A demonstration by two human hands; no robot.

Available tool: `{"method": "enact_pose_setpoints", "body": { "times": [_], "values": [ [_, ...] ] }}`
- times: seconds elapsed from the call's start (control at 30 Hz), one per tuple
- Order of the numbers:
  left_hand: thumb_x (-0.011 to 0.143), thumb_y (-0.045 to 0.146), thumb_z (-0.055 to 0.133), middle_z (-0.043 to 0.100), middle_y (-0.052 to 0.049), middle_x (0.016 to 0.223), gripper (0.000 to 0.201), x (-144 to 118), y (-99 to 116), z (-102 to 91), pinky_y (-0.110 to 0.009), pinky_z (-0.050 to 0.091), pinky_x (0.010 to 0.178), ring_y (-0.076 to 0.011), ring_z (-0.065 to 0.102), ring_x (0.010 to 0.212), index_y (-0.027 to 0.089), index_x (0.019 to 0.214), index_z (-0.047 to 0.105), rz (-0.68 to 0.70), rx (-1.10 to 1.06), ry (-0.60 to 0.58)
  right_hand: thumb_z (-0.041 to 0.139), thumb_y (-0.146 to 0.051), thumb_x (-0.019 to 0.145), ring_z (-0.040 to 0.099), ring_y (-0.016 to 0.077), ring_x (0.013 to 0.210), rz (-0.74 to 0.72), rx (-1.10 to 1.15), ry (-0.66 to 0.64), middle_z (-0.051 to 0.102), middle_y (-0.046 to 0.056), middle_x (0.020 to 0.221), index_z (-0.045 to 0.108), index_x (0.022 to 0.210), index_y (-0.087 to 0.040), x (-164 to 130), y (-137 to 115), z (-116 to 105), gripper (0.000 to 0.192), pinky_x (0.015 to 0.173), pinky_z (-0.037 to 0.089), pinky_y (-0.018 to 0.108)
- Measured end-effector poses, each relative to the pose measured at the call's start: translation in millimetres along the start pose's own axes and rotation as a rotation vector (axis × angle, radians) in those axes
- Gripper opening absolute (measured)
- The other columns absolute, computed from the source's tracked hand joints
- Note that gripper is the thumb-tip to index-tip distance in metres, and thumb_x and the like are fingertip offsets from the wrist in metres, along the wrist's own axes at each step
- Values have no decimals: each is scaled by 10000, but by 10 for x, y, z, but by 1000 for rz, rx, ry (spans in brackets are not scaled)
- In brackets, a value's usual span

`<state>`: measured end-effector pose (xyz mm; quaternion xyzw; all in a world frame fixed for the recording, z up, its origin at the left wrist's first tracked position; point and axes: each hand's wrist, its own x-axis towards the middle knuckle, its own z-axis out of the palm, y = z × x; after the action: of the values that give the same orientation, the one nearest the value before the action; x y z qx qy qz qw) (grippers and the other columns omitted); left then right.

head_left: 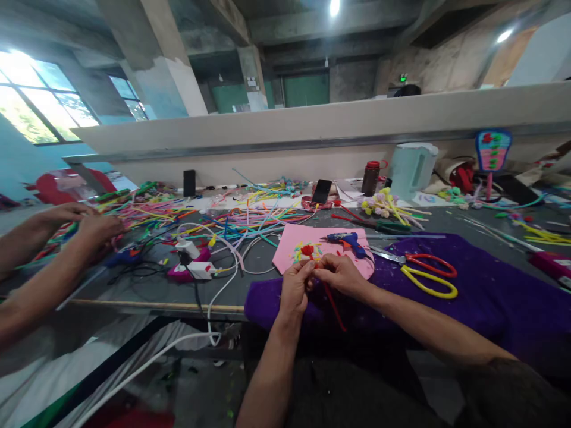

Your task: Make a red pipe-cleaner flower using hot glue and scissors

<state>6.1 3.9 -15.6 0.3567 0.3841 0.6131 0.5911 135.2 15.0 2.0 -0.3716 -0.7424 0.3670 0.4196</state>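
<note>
Between my two hands is a red pipe cleaner [332,306], its free end hanging down over the purple cloth [473,267]. My left hand [297,282] pinches it, fingertips pressed together. Close against it, my right hand [341,274] pinches the same piece; the fingers hide the gripped part. A red fuzzy bloom [307,250] shows just above my fingertips, but whether it joins the held piece I cannot tell. Under the hands lies a pink sheet [292,238] with small coloured bits. A blue glue gun [350,242] rests on it, and scissors [428,270] with red and yellow handles lie to the right.
Left of me, a co-worker's hands [91,226] work over piled pipe cleaners [147,214]. A power strip [191,267] with white cables [223,285] sits between us. Behind stand a phone [322,191], a brown bottle [371,178] and a pale green kettle [414,171].
</note>
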Motion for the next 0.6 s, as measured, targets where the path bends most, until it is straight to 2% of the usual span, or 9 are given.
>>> {"method": "enact_pose_setpoints", "body": {
  "times": [0.2,0.43,0.6],
  "values": [
    [613,366,660,372,75,372,263,6,5,-19,-162,189,359,-19,289,331,128,625,547,-8,7,-49,485,-325,775,413,58,386,81,124,-94,469,-47,493,491,640,-158,-19,2,1,214,380,303,172],
    [581,366,681,400,75,387,279,1,3,6,-158,193,347,-19,312,322,128,673,567,-1,7,-24,489,-291,772,372,52,371,27,78,-62,418,-64,436,468,615,-163,0,54,-2,203,374,273,170],
    [560,348,702,432,72,427,304,13,-7,8,-152,208,334,-16,333,325,126,725,577,-9,-6,2,487,-277,772,394,56,397,10,45,-62,443,-56,473,478,633,-160,0,71,-1,182,393,293,173]
  ]
}}
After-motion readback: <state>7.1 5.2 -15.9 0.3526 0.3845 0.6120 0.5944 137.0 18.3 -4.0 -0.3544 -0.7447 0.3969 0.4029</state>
